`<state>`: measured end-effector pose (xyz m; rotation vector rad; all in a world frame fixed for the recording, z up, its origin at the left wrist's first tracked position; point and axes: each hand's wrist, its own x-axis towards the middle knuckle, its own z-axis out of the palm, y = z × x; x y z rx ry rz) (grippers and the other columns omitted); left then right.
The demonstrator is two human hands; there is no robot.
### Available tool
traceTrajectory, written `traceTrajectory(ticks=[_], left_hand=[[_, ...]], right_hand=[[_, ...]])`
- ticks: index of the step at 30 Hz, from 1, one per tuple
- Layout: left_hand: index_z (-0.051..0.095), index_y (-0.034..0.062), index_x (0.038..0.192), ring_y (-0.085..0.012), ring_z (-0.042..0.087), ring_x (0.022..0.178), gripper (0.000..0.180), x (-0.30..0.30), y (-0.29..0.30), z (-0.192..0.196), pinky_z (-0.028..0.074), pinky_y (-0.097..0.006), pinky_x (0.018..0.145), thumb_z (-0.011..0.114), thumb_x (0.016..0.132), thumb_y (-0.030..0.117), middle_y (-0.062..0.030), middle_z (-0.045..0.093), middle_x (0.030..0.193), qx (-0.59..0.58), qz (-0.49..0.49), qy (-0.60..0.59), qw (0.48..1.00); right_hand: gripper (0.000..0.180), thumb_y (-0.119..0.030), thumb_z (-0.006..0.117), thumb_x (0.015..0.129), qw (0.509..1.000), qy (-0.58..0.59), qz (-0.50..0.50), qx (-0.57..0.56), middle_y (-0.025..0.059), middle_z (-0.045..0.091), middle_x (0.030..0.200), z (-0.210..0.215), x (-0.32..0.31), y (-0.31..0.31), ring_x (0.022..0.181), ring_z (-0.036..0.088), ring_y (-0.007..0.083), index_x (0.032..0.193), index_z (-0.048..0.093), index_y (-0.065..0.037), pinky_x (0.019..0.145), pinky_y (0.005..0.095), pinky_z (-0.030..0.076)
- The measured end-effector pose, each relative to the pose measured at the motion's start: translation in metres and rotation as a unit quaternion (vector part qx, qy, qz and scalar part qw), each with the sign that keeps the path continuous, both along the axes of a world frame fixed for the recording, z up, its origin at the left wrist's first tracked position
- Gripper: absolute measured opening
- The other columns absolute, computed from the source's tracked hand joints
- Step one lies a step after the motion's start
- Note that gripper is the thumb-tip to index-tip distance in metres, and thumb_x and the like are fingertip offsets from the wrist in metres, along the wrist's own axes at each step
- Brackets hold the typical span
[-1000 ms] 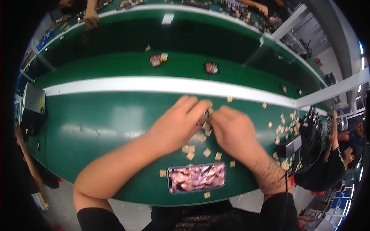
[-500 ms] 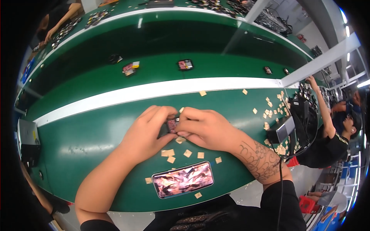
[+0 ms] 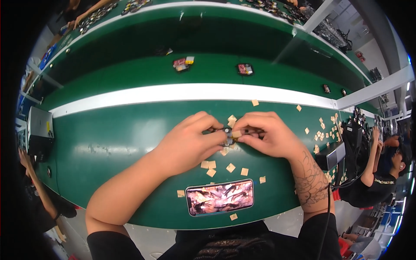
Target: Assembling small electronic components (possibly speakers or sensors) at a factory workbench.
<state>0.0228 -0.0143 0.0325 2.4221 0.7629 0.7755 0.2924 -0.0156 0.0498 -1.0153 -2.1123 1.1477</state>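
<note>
A small part (image 3: 229, 141) was held beyond the phone (image 3: 220, 197).
The left hand (image 3: 193, 141) gripped its left side between nearly closed fingers, and the right hand (image 3: 269, 136) pinched at its right side. Pale squares (image 3: 230, 167) lay around the phone on the table (image 3: 108, 130).

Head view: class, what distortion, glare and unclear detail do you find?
Head view: fisheye distortion bows the white rail upward at its middle, and the corners are black; head view: pale glare marks the green tabletop on the left; head view: the small electronic part between left hand and right hand looks soft, its details unclear.
</note>
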Motion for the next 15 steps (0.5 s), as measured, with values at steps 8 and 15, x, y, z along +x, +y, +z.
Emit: traceTrajectory(ticks=[8, 15], left_hand=[[0.077, 0.0117, 0.109, -0.0288, 0.067, 0.102, 0.026, -0.005, -0.004, -0.006, 0.058, -0.041, 0.087, 0.086, 0.085, 0.013, -0.0079, 0.068, 0.115, 0.065, 0.007, 0.035, 0.997], [0.077, 0.0101, 0.109, -0.0284, 0.067, 0.102, 0.025, -0.002, -0.004, 0.000, 0.058, -0.041, 0.088, 0.084, 0.086, 0.014, -0.0078, 0.068, 0.115, 0.115, 0.006, 0.075, 0.990]], right_hand=[[0.024, 0.007, 0.076, 0.091, 0.999, -0.031, -0.009, 0.001, 0.0067, 0.074, 0.098, 0.002, -0.002, 0.004, 0.084, 0.071, 0.0127, 0.114, 0.077, -0.001, 0.071, 0.0261, 0.055], [0.023, -0.001, 0.073, 0.095, 0.986, -0.099, -0.052, 0.121, 0.0132, 0.071, 0.101, 0.010, -0.018, -0.012, 0.087, 0.072, 0.0361, 0.118, 0.072, -0.003, 0.076, 0.0430, 0.059]])
